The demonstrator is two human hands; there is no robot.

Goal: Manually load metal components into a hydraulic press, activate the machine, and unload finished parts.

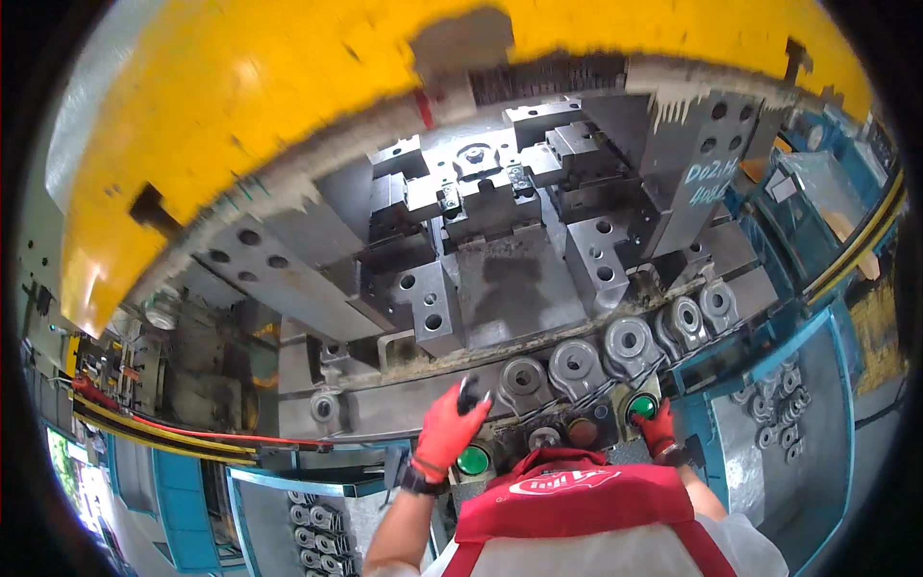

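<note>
My left hand (450, 431), in a red glove, is raised just above a round green push button (473, 461). Its fingers are curled at a small dark piece with pale edges (470, 395), too unclear to name, beside a ring-shaped metal part (524, 381). My right hand (660, 429), also red-gloved, rests at the right edge of another green push button (641, 408), thumb and fingers apart and nothing held. Ahead, inside the press, a metal part (475, 160) sits on the lit die block (486, 207).
A yellow press frame (317, 87) arches overhead between steel columns. More ring-shaped parts (630, 344) line the front ledge. Between the buttons is a reddish-brown button (582, 432). Blue-edged bins with metal parts stand at right (827, 423) and lower left (240, 519).
</note>
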